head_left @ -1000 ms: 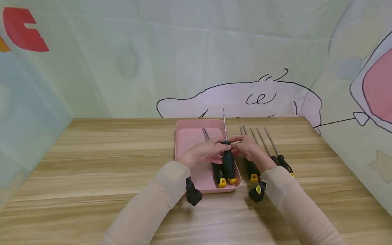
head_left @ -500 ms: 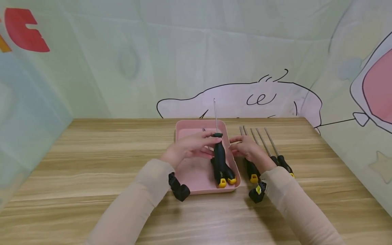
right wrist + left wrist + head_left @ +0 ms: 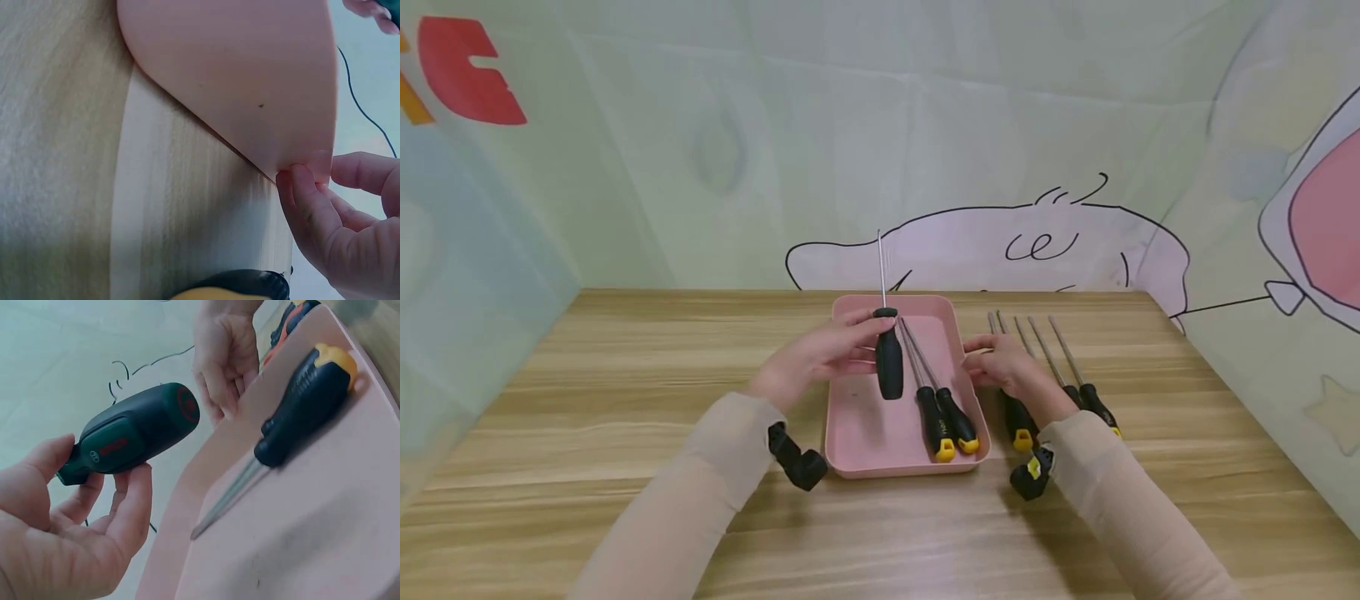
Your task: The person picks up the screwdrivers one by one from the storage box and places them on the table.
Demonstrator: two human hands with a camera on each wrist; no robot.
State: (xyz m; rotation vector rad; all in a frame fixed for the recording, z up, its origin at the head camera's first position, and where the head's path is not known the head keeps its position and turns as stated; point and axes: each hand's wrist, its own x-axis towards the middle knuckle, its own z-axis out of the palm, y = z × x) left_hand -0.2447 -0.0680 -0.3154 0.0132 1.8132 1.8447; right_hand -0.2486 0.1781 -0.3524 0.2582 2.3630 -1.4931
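My left hand (image 3: pixel 816 358) grips a screwdriver (image 3: pixel 890 362) near the top of its handle, its shaft pointing up, above the left part of the pink tray (image 3: pixel 902 470). In the left wrist view this screwdriver (image 3: pixel 140 431) shows a dark green handle with red lettering. Two screwdrivers with black handles and yellow ends lie side by side in the tray: a left one (image 3: pixel 935 427) and a right one (image 3: pixel 958 422). My right hand (image 3: pixel 1006 367) pinches the tray's right wall, fingers on the outer face and thumb at the rim in the right wrist view.
Several more screwdrivers lie on the wooden table (image 3: pixel 625 400) right of the tray, including a yellow-ended one (image 3: pixel 1018 425) partly under my right wrist and an outer one (image 3: pixel 1097 404). A printed cloth backdrop (image 3: pixel 850 150) rises behind the table.
My left hand has moved left with the green screwdriver, from over the two tray screwdrivers to over the tray's left part. The right hand has stayed at the tray wall.
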